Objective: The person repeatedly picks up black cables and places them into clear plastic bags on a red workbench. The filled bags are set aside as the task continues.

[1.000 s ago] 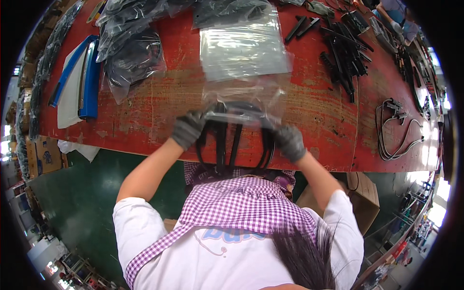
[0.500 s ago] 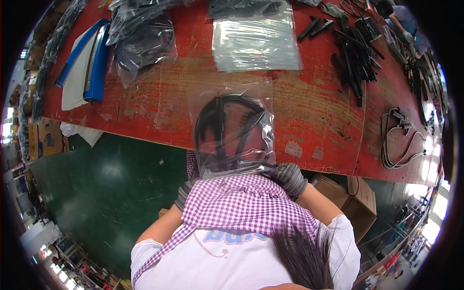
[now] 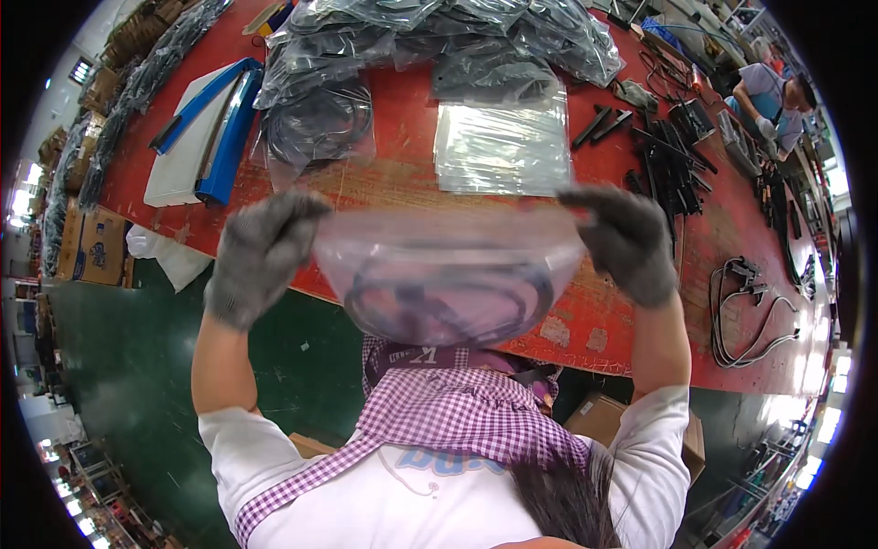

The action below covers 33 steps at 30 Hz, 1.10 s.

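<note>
Clear bag has risen, left grip and right grip holding its upper corners.

Obstacle beyond right fingers: black parts

The left hand, right hand and clear bag are blurred by motion; glare is thrown back by plastic sheets; the table is bleached rightward; outer edges are bent.
</note>
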Each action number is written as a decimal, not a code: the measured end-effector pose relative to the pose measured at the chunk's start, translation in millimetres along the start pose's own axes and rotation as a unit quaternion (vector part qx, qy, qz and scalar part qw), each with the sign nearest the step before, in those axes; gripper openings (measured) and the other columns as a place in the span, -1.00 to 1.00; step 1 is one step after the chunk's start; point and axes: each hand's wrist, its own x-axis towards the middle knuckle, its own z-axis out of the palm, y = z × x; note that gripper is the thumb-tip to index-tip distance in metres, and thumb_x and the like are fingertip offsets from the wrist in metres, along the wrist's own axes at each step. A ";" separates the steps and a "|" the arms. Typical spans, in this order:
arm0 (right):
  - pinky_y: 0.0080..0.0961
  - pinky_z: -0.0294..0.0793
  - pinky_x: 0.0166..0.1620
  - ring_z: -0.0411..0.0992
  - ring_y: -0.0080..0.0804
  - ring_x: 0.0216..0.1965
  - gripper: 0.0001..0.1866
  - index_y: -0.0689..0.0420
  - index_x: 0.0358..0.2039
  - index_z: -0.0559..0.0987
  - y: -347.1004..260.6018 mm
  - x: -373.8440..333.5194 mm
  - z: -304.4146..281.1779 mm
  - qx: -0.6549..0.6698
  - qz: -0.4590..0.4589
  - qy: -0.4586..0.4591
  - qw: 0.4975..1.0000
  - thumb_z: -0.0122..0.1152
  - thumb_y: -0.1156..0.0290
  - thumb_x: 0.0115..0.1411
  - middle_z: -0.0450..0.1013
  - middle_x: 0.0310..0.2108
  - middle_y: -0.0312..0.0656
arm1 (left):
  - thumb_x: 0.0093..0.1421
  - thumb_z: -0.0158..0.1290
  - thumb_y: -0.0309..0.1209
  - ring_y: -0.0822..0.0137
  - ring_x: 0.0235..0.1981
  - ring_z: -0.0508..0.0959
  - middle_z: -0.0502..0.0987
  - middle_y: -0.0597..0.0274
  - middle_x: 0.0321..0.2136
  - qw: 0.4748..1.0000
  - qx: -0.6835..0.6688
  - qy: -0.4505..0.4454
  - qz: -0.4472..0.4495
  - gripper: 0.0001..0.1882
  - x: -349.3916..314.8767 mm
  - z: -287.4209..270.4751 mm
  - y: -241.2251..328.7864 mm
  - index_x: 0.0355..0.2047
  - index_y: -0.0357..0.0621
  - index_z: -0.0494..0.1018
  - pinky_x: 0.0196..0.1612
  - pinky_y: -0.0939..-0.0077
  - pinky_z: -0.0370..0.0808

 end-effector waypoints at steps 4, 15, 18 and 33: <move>-0.73 0.25 -0.62 0.20 -0.72 -0.72 -0.77 0.15 -0.24 0.55 -2.2 43.0 33.1 0.057 -0.090 0.102 0.989 0.06 0.53 0.04 0.39 -0.68 -0.38 | 0.15 -0.06 -0.48 0.62 -0.70 0.32 0.38 0.41 -0.65 0.985 -0.100 0.121 -0.075 -0.86 26.2 -12.1 -22.8 -0.27 -0.15 0.44 -0.68 0.72 0.27; -0.22 0.42 -0.43 0.46 -0.14 -0.43 -0.66 0.07 -0.14 0.45 97.0 67.4 259.3 -0.208 -0.150 -0.149 0.955 -0.01 0.44 0.01 0.45 -0.45 -0.05 | 0.16 -0.13 -0.52 0.55 -0.67 0.36 0.41 0.37 -0.57 0.917 -0.090 0.260 -0.290 -0.86 -84.3 -2.4 -297.7 -0.34 -0.09 0.43 -0.61 0.62 0.39; -0.21 0.45 -0.41 0.46 -0.10 -0.43 -0.70 0.11 -0.20 0.47 130.1 62.0 296.5 -0.228 -0.115 -0.206 0.945 -0.02 0.43 0.00 0.45 -0.45 -0.04 | 0.04 -0.07 -0.51 0.43 -0.55 0.41 0.44 0.30 -0.55 0.931 0.074 0.260 -0.247 -0.86 -134.3 29.8 -395.4 -0.39 -0.19 0.45 -0.46 0.55 0.39; -0.43 0.36 -0.45 0.38 -0.30 -0.48 -0.85 0.04 -0.41 0.47 299.9 -44.9 -81.9 -0.699 -0.046 0.208 0.683 -0.04 0.42 -0.03 0.40 -0.52 -0.25 | -0.04 -0.12 -0.64 0.32 -0.34 0.46 0.51 0.22 -0.39 0.903 0.200 0.256 -0.281 -0.79 -99.5 -11.8 -306.4 -0.41 -0.19 0.48 -0.16 0.47 0.38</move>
